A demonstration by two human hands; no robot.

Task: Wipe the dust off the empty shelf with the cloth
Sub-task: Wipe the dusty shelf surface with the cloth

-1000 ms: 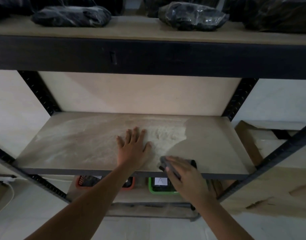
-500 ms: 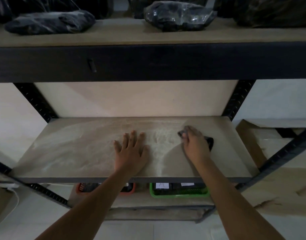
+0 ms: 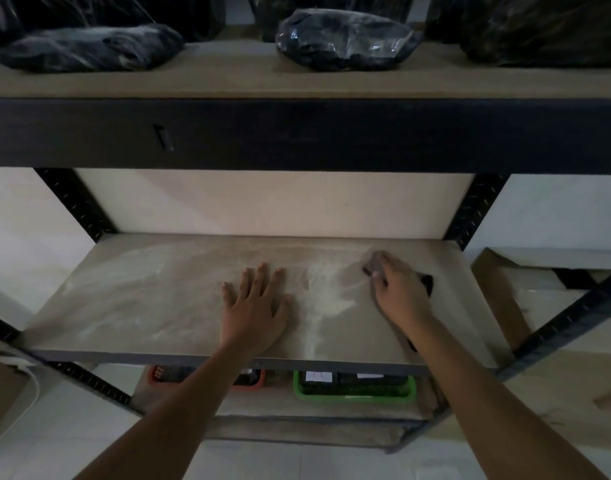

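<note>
— Hands first: where are they?

— Left hand [image 3: 254, 306] lies flat on the empty shelf [image 3: 141, 299], palm down, fingers straight and spread, near the middle of the board. Right hand [image 3: 399, 294] is further right and deeper in, its fingers bent over a dark cloth [image 3: 371, 265], pressing it to the board near the back right corner.

— And the dust?

— Pale smears cover the left part; a brighter streak of dust [image 3: 319, 306] runs between the two hands toward the front edge.

— Anything else around?

— Black wrapped bundles [image 3: 342, 39] sit on the shelf above. Below, a red basket [image 3: 255, 382] on the left and a green basket [image 3: 352, 393] on the right.
</note>
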